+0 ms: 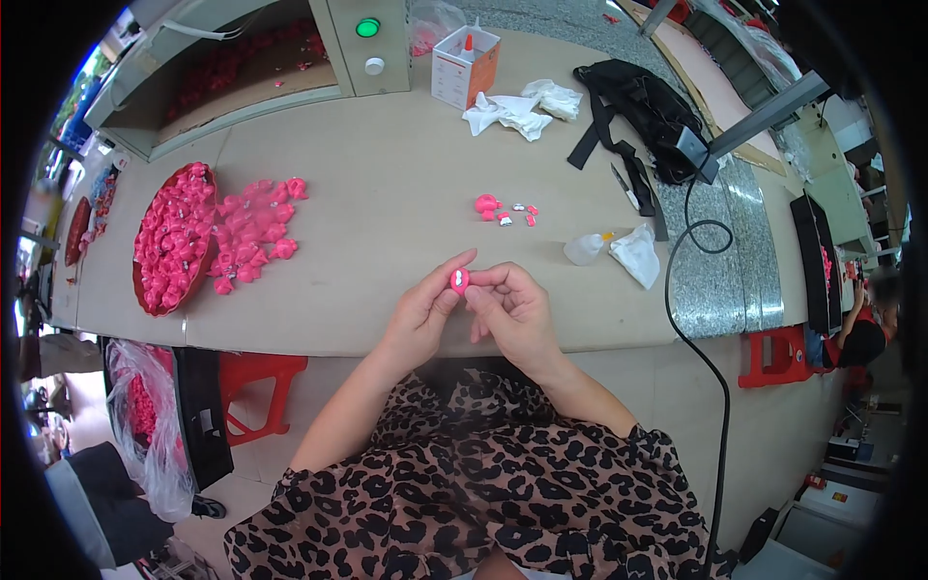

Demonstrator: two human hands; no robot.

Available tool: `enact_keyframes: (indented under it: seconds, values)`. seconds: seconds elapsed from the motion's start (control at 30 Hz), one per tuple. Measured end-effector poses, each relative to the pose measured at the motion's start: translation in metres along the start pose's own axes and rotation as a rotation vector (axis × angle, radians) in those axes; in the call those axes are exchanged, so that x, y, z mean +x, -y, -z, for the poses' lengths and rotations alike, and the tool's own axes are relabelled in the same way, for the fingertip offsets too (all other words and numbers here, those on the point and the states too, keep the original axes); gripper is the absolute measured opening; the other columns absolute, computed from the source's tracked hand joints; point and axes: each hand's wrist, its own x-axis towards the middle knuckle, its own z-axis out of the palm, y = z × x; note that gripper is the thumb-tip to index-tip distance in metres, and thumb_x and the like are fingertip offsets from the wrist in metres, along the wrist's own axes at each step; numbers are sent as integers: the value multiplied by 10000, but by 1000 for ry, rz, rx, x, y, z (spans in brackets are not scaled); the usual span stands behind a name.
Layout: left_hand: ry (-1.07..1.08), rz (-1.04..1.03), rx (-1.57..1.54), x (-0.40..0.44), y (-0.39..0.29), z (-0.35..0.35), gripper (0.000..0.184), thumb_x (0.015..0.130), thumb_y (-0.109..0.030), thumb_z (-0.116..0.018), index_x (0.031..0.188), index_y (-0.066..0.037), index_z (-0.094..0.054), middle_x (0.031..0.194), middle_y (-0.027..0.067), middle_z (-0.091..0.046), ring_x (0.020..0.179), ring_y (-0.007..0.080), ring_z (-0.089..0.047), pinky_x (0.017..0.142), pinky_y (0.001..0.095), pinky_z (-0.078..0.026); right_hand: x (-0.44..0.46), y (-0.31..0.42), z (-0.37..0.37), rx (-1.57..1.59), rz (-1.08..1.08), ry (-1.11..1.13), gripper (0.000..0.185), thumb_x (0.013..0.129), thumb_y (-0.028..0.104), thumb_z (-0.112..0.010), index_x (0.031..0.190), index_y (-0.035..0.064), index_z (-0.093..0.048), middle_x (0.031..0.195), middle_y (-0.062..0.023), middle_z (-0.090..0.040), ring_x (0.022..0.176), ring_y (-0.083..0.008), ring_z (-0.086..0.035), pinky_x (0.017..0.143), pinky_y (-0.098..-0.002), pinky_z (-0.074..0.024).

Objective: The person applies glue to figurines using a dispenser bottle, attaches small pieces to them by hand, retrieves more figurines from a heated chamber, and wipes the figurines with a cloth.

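Observation:
Between the fingertips of both hands is a small pink plastic piece (pixel 459 280) with a white or silvery patch facing up. My left hand (pixel 430 302) pinches it from the left. My right hand (pixel 510 304) touches it from the right with thumb and forefinger. Beyond the hands lie a few loose pink pieces (pixel 486 205) and small pink-and-silver bits (pixel 505 219). To the left, a red basket (pixel 201 274) is heaped with pink pieces, and more pink pieces (pixel 253 227) are spread on the table beside it.
At the right are a small translucent bottle (pixel 583 249), a white cloth (pixel 636 256) and a black bag (pixel 648 111) with straps. A box (pixel 466 68) and crumpled tissues (pixel 509 116) stand behind. A black cable (pixel 672 290) hangs over the table's right side. Another person (pixel 865 329) is at far right.

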Motion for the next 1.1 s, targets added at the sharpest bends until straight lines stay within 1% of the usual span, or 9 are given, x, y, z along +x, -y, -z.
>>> enact_keyframes:
  seconds: [0.1, 0.2, 0.37, 0.53, 0.67, 0.77, 0.83, 1.0, 1.1]
  values:
    - [-45, 3, -66, -1, 0, 4, 274, 887, -72, -461, 1152, -6, -480, 1017, 100, -568, 942, 165, -539, 836, 277, -421, 0, 4, -3, -62, -8, -40, 156, 869, 50, -504, 1006, -23, -495, 810, -56, -549, 617, -56, -515, 479, -179, -447]
    - [-206, -91, 366, 1, -10, 31, 250, 870, -68, -491, 1109, 2, -504, 993, 82, -556, 914, 145, -523, 831, 277, -409, -4, 4, 12, -141, 37, -143, 151, 868, 65, -509, 993, -20, -503, 773, -49, -538, 554, -53, -497, 466, -173, -408]
    - [-743, -457, 1477, 21, -31, 135, 229, 768, -98, -556, 984, -25, -541, 976, 127, -553, 909, 309, -501, 770, 428, -380, -20, 14, 37, -382, 180, -284, 117, 869, 55, -504, 963, -14, -514, 726, -35, -526, 505, -36, -447, 451, -158, -365]
    - [-587, -89, 1920, 27, -39, 196, 250, 756, -107, -505, 988, -33, -561, 1023, 108, -530, 991, 291, -451, 787, 408, -368, -26, 18, 60, -367, 216, -423, 114, 867, 48, -507, 960, -19, -500, 724, -19, -510, 528, -31, -424, 476, -152, -352]
    - [-575, -265, 1710, 46, -45, 163, 313, 786, -115, -528, 1085, -23, -545, 1063, 134, -541, 955, 294, -493, 791, 415, -384, -22, 13, 84, -315, 347, -634, 217, 841, 58, -557, 1011, -26, -452, 840, -44, -498, 668, -55, -449, 604, -175, -379]
    - [-267, -375, 1225, 68, -32, 96, 283, 800, -115, -550, 1060, -4, -560, 1026, 141, -553, 873, 290, -517, 787, 379, -406, -11, 13, 95, -543, 375, -688, 365, 796, 76, -617, 1076, -32, -409, 984, -97, -483, 835, -124, -483, 754, -249, -400]
    - [-182, 41, 766, 83, -26, 39, 260, 821, -151, -552, 1026, 7, -579, 963, 142, -556, 815, 281, -526, 756, 356, -423, -4, 19, 92, -725, 417, -668, 430, 769, 90, -645, 1099, -37, -400, 1046, -125, -472, 905, -178, -490, 809, -294, -396]
    - [-95, -14, 1203, 104, -1, -14, 266, 831, -183, -561, 1003, 18, -588, 874, 137, -539, 818, 269, -527, 753, 342, -422, 7, 17, 97, -1010, 382, -516, 469, 780, 125, -635, 1139, -46, -386, 1078, -177, -502, 986, -252, -507, 854, -349, -398]
    - [-116, -171, 1125, 96, 2, -15, 213, 811, -121, -584, 971, 18, -564, 889, 129, -536, 795, 224, -534, 717, 307, -434, 7, 16, 100, -966, 166, -432, 400, 819, 132, -587, 1125, -52, -406, 1013, -169, -530, 956, -259, -532, 819, -348, -422]
